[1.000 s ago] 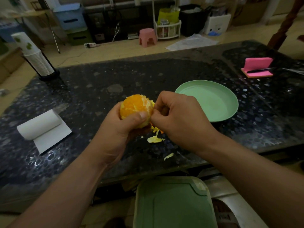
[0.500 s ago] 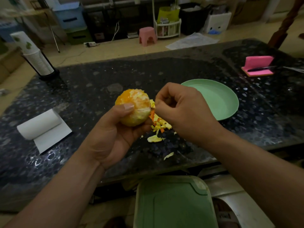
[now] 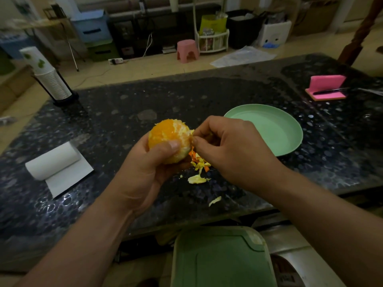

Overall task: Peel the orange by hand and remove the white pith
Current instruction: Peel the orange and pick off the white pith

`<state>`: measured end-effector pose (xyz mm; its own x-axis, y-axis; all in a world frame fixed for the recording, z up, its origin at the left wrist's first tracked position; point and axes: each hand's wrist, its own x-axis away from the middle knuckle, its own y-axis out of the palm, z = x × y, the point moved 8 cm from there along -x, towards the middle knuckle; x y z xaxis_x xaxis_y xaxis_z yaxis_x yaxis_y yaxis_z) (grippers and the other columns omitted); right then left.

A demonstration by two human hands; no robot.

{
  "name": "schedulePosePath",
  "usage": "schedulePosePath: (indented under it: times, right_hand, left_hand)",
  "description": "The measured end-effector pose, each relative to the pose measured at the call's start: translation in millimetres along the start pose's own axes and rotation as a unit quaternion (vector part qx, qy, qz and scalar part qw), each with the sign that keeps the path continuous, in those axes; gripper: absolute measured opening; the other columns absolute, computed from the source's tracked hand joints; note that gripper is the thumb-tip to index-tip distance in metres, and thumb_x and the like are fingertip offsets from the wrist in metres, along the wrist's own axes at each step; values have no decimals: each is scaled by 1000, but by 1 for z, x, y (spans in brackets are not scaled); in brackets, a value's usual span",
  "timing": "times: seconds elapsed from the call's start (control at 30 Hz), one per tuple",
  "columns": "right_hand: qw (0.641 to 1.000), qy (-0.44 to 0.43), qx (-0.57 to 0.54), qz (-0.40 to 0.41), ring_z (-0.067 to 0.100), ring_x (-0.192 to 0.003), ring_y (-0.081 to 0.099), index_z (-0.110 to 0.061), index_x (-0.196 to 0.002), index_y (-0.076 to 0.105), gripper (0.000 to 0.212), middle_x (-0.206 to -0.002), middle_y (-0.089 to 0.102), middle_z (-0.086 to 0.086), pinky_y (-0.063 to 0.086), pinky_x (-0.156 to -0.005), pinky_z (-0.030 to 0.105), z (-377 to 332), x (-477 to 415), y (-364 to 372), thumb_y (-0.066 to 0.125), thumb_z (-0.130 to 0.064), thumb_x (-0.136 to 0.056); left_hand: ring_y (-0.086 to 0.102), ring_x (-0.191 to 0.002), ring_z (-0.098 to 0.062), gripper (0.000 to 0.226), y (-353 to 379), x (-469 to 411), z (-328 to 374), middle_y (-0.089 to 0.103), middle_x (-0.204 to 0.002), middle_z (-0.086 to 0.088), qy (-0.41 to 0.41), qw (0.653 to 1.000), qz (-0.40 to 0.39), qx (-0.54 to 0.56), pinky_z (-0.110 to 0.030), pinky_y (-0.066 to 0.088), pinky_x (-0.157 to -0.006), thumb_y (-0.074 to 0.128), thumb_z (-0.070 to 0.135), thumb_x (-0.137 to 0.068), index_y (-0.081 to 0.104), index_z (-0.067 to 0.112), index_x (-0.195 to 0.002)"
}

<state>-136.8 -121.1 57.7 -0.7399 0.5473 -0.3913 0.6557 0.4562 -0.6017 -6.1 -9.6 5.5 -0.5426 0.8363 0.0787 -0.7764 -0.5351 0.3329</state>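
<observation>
1. My left hand grips the orange above the dark table, thumb across its front.
2. My right hand pinches pith at its right side.
3. Peel's off; scraps lie below.
4. Left to do, I'd say: pale pith patches, approx half.

A black table is speckled all over with grey and silvery pebble-like spots. Near its front edge, an orange shows vivid orange flesh patched with pale cream pith. Peel scraps are yellow and orange. Toward the right edge, a mint-green plate. Near the left edge, a white paper roll. Far right corner, a pink sponge. Far left corner, white cups with green leaf prints.
</observation>
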Motion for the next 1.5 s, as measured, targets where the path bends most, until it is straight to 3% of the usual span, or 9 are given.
schedulePosePath:
  times: [0.27,0.43,0.53,0.67,0.9,1.0,1.27,1.5]
  right_hand:
    - [999,-4,26,27,8,-60,56,-24,-82,68,12,-63,61,-9,47,-56,30,-1,0,0,72,-23,-93]
    - [998,23,-44,33,7,-56,53,-21,-77,65,16,-62,61,-7,41,-53,22,5,-1,-1,73,-16,-89]
    - [996,33,-81,18,4,-56,53,-21,-81,69,13,-64,64,-7,40,-53,15,7,-2,-3,72,-13,-91]
    - [993,29,-108,-29,3,-58,57,-24,-93,74,6,-70,68,-9,44,-56,17,5,-3,1,73,-18,-95]
    - [999,26,-40,-22,6,-62,63,-26,-89,75,7,-68,68,-11,45,-55,16,3,-5,1,76,-27,-95]
    - [999,24,8,-21,4,-65,63,-26,-86,73,10,-66,65,-14,42,-55,15,4,-5,3,74,-26,-96]
    - [998,26,-55,-8,6,-54,47,-20,-75,64,17,-60,59,-2,39,-50,23,6,-3,4,74,-17,-88]
    - [996,23,-87,7,5,-54,47,-17,-75,64,14,-61,60,1,41,-51,28,7,-2,1,72,-15,-86]
  left_hand:
    - [73,-107,-37,76,1,1,-1,69,-127,-23,11,999,-6,-45,-45,64,-85,83,32,-67,60,9,-135]
    - [74,-90,-28,58,6,2,-3,75,-107,-14,-12,1000,-23,8,-36,64,-73,79,20,-72,65,8,-127]
    - [75,-84,-27,66,6,2,-4,76,-103,-15,-24,998,-26,45,-35,63,-71,79,25,-69,64,2,-129]
    - [75,-84,-26,69,3,0,-3,76,-107,-16,-26,997,-27,66,-33,63,-70,79,28,-67,64,3,-129]
    - [75,-91,-26,60,-2,-1,-3,75,-109,-13,-10,1000,-13,9,-34,62,-73,73,17,-79,59,5,-136]
    - [76,-95,-27,74,-3,-3,-3,75,-111,-10,3,1000,-4,-29,-35,63,-74,85,22,-66,59,9,-134]
    - [74,-99,-31,79,4,-4,-4,70,-118,-16,7,999,-17,-33,-40,63,-76,84,31,-65,57,7,-135]
    - [73,-101,-31,76,9,-5,-7,73,-118,-14,-14,999,-36,1,-39,63,-77,81,30,-65,61,8,-134]
